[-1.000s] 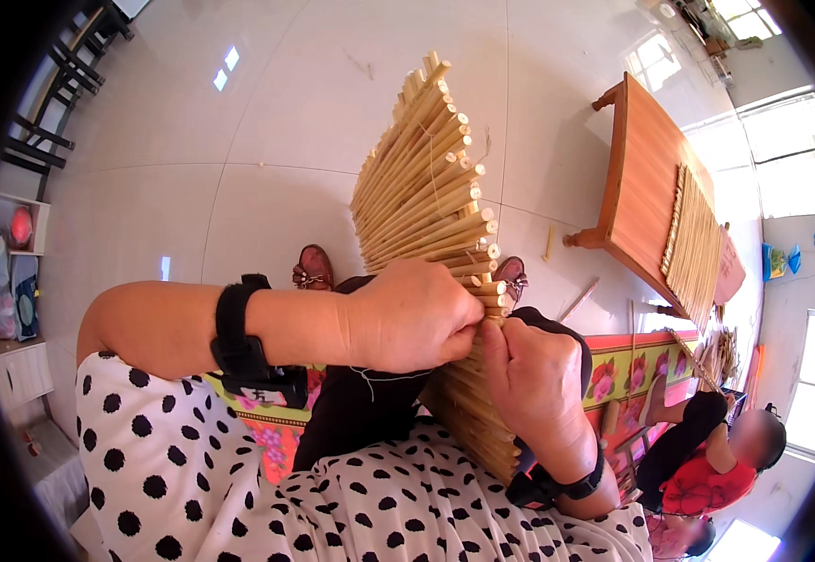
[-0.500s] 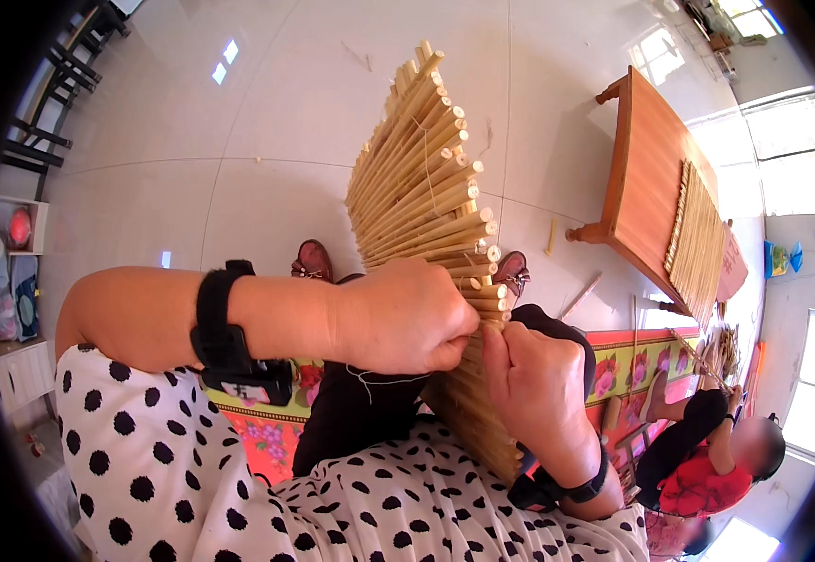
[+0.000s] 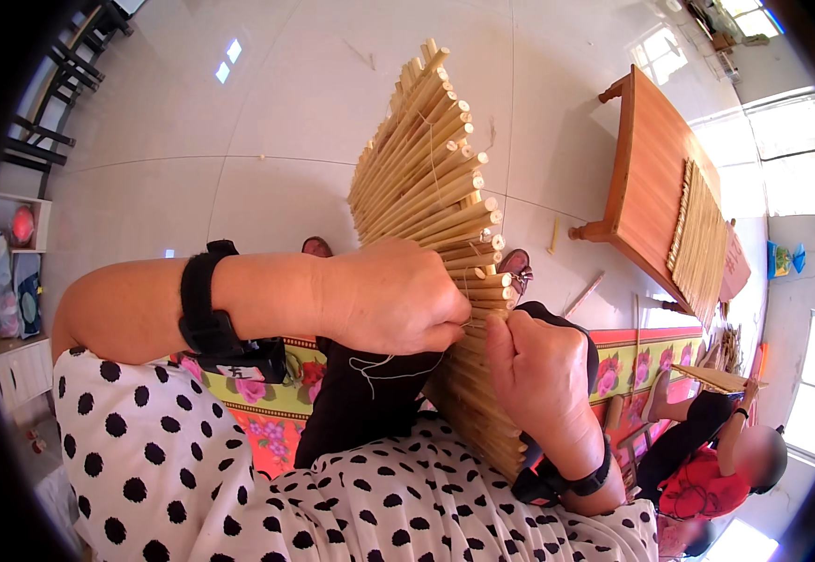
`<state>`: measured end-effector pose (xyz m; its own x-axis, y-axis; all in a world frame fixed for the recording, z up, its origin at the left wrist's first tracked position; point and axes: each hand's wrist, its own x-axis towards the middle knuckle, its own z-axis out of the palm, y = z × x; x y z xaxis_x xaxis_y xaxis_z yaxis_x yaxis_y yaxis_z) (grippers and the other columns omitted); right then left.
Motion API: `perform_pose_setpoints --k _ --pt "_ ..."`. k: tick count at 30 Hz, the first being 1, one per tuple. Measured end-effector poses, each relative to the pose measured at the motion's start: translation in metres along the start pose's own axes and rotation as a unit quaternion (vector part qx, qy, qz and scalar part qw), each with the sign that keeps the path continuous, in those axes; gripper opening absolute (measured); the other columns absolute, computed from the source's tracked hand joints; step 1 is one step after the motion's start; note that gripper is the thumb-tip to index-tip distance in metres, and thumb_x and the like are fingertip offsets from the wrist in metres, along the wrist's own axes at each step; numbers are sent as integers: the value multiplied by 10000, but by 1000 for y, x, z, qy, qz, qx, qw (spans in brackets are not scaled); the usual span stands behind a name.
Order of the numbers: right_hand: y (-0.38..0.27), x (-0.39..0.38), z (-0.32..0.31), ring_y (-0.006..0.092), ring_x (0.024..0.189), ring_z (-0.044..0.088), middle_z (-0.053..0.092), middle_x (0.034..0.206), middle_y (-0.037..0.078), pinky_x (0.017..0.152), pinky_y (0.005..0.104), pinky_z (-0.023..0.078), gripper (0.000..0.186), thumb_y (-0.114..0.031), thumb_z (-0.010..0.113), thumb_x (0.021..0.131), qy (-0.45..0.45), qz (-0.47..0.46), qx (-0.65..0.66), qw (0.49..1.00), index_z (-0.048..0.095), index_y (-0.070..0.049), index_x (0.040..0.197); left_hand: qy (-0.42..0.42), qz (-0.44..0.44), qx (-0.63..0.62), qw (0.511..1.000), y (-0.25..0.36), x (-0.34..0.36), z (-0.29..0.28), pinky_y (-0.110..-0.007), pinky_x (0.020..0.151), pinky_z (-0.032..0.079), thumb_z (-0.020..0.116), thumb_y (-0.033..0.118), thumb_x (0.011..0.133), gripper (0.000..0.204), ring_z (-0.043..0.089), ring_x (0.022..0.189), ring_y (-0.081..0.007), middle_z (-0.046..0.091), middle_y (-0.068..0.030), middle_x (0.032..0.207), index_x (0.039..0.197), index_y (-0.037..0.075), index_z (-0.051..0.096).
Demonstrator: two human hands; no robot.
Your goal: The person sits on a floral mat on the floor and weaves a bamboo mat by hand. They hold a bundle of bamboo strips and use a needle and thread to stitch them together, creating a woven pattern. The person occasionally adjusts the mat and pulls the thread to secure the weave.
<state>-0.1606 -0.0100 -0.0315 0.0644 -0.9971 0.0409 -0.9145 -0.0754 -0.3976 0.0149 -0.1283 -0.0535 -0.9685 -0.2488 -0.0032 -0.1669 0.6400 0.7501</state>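
A mat of pale reed stalks (image 3: 417,173) bound side by side lies across my lap, bent over my knees, its cut ends facing right. At its right edge my left hand (image 3: 393,295) is closed, thumb and finger pinching a thin thread. The loose white thread (image 3: 370,367) dangles below that hand over my dark trousers. Just across the stalk ends, my right hand (image 3: 540,365) is closed with its thumb by the edge, pinching the thread's short stretch between the hands. Another strand of thread (image 3: 433,155) crosses the farther stalks.
A wooden table (image 3: 646,187) stands at the right with another reed mat (image 3: 695,239) on it. A person in red (image 3: 707,478) sits at the lower right, holding a reed piece. A flowered rug (image 3: 267,426) lies under me; loose stalks (image 3: 583,293) lie on the tiles.
My hands have drawn slightly apart, the left shifting left and a little down. More of the hanging thread shows below it. The person at right has raised a flat reed piece.
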Motion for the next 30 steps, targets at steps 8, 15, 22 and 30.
perform_pose_setpoints --k 8,15,22,30 --pt "-5 -1 -2 345 450 541 537 540 127 438 422 435 309 -209 615 906 -3 -4 -2 1000 519 -51 659 1 4 6 1000 1 7 8 -476 595 492 590 227 792 213 609 617 -385 611 -173 627 685 47 628" --pt "-4 -2 -3 325 430 536 529 527 108 422 418 431 319 -226 618 907 -5 2 6 1000 517 -62 653 -10 -3 -36 999 -1 -7 12 -475 579 487 597 212 798 212 596 587 -390 601 -174 614 669 44 599" --pt "-5 0 -5 401 487 483 465 548 217 463 439 372 318 -154 604 906 -4 17 3 1000 502 -7 643 128 -65 -45 989 -5 -51 -25 -324 653 487 602 279 930 250 612 692 -243 640 -104 880 970 34 626" --pt "3 -3 -6 226 449 319 384 516 167 453 387 275 345 -109 543 948 -12 69 33 997 441 36 653 300 -519 168 782 -159 -291 150 -437 853 508 582 313 916 381 628 975 -372 636 -170 1109 1171 30 592"
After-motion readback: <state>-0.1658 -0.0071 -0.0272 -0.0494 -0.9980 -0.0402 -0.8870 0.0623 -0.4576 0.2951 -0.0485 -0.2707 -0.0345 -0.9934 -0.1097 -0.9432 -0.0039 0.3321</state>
